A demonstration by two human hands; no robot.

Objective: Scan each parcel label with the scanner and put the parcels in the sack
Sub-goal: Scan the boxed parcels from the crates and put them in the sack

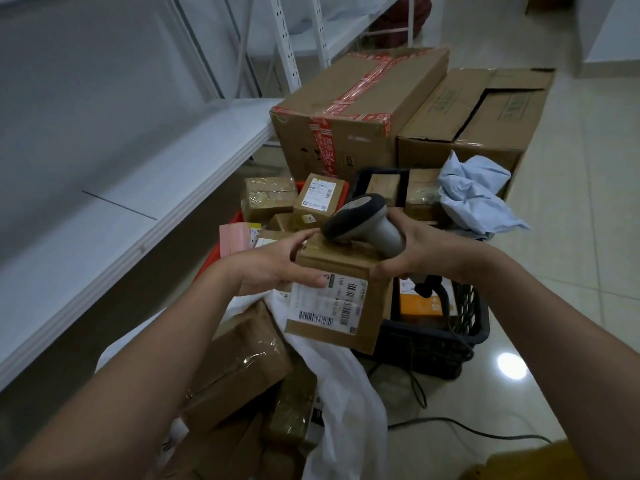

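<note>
At frame centre a parcel (341,292) sits between the left hand (277,265) and the right hand (427,252), with the scanner (363,221) on top of it. Below it, lower centre, lies the sack (346,393) with parcels inside. A basket (433,344) stands right of the parcel, two big boxes (360,109) above, shelving (121,202) along the left

Dim, bluish indoor light; a round lamp glare shines on the glossy floor (512,365). Edges bow and blur, perhaps from motion.
</note>
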